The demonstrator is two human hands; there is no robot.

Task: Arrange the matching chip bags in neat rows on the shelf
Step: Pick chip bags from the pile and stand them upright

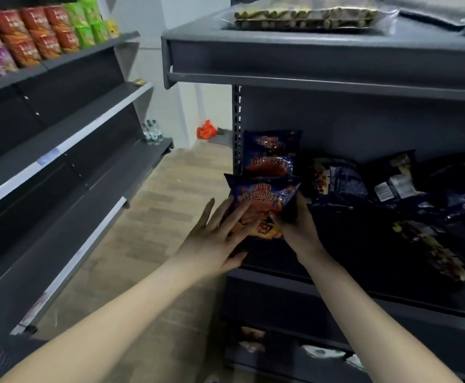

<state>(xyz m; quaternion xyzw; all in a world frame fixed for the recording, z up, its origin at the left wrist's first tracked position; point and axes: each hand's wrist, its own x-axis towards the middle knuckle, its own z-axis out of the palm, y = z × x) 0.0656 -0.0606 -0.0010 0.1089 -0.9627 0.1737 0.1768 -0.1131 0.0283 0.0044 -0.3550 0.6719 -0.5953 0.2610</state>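
A dark blue chip bag with an orange-red picture point(263, 199) stands at the left front of the dark shelf point(336, 288). My left hand point(214, 239) lies with straight fingers against the bag's left face. My right hand point(295, 222) grips the bag's lower right side, fingers curled round it. Two matching blue bags point(270, 158) stand upright right behind it, against the shelf post. Further right on the same shelf, several dark bags point(391, 186) lie jumbled and tilted, some showing their backs.
An upper grey shelf point(322, 59) overhangs the work area and carries a clear packet point(306, 15). Across the wooden-floor aisle point(153, 233) stands another rack point(68, 139) with purple, red and green bags point(40, 31) on top. Bottles point(151, 131) and an orange bag point(206, 129) sit far back.
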